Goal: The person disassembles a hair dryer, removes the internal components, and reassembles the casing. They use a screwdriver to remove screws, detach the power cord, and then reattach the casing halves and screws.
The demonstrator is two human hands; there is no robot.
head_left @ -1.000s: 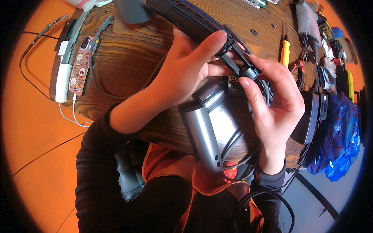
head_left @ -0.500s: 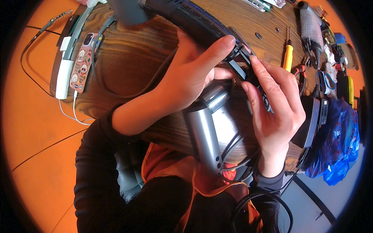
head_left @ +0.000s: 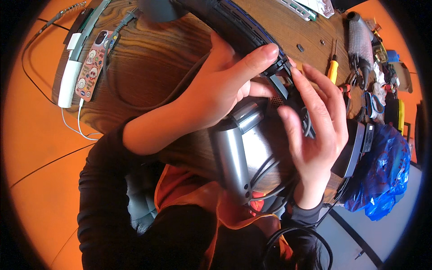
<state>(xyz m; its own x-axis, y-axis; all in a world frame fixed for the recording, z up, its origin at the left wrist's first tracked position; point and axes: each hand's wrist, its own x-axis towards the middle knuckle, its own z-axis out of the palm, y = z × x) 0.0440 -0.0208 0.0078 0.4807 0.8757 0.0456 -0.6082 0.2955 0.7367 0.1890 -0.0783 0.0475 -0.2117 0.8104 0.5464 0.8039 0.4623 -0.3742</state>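
My left hand (head_left: pixel 211 94) is closed around a long black curved device housing (head_left: pixel 231 24), its thumb pressed near the jointed end. A wide dark cone-shaped piece (head_left: pixel 159 9) is at the housing's upper left. My right hand (head_left: pixel 317 139) has its index fingertip against that narrow end, beside a loose-looking black strip (head_left: pixel 279 85), with its thumb held apart. Below them lies a silver cylindrical housing (head_left: pixel 231 157) with a shorter silver part (head_left: pixel 247 117) angled at its top. Dark cables (head_left: pixel 261 173) loop beside it. The exact detail under my fingertips is hidden.
On the wooden table (head_left: pixel 139 67): a sticker-covered phone (head_left: pixel 92 67), a white bar (head_left: pixel 69 83), a yellow screwdriver (head_left: pixel 333 67), small black bits (head_left: pixel 300 47), a bubble-wrapped tool (head_left: pixel 360 49), a blue plastic bag (head_left: pixel 378 175) and a dark box (head_left: pixel 348 153) along the right.
My right thumb has come away from the housing's end and my right fingers are more spread. My left thumb and the housing have shifted slightly right and down. The whole view has shifted a little.
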